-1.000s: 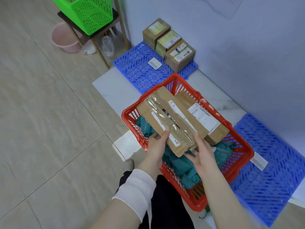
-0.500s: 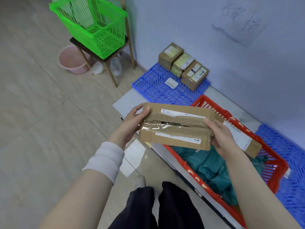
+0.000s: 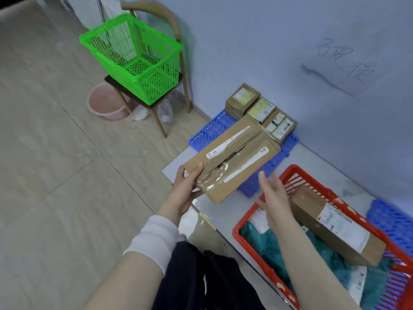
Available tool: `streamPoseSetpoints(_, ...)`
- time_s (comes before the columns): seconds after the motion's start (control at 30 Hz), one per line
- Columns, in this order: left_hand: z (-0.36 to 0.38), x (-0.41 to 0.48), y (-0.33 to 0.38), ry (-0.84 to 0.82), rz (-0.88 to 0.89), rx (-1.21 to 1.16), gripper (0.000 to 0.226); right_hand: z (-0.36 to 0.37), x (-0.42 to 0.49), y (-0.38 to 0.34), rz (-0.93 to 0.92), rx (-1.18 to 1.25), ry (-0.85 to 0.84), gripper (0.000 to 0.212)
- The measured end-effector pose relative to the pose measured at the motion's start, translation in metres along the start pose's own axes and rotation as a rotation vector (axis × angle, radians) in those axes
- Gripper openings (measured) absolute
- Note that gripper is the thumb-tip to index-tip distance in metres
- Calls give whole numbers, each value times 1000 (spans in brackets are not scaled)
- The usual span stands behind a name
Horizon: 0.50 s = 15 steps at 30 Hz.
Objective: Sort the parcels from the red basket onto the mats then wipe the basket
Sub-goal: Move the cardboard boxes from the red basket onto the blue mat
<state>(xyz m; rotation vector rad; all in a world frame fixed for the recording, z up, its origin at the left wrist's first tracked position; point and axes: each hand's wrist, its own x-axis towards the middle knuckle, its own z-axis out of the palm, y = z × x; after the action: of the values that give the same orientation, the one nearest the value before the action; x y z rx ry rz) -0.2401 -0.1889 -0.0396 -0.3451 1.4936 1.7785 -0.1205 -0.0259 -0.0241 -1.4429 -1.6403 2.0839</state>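
Only the left hand grips the torn parcel

The left hand (image 3: 186, 189) clamps the near end of a long brown cardboard parcel (image 3: 234, 157), thumb curled over the top face and fingers underneath. From that grip the parcel runs away and to the right, held in the air above a blue mat (image 3: 205, 135). Its top is rough. The centre seam is split and crumpled, and glossy clear tape wrinkles just beside the thumb. A narrow white strip runs along each side of the tear.

The right hand (image 3: 273, 195) is open, fingers straight and spread, just right of the parcel's near long edge. Blur hides whether a fingertip touches it. Behind this hand is the rim of the red basket (image 3: 295, 168).

Past the parcel's far end, three small boxes (image 3: 261, 109) sit in a row on the mat. Right of the open hand, the basket holds a second labelled parcel (image 3: 330, 227) and teal bags (image 3: 266, 247).
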Motion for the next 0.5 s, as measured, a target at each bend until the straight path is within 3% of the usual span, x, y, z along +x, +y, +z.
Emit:
streamPoseSetpoints(0.17,-2,35,20,-12,-50,-110,39,77,8,6,52,155,-182,38)
streamPoseSetpoints(0.37,-35,98,56,-41,-150,-3,44,140,49,-5,115,378,-26,56)
streamPoseSetpoints(0.5,-46,138,77,33,-93,311,41,166,79,-10,165,393,73,57)
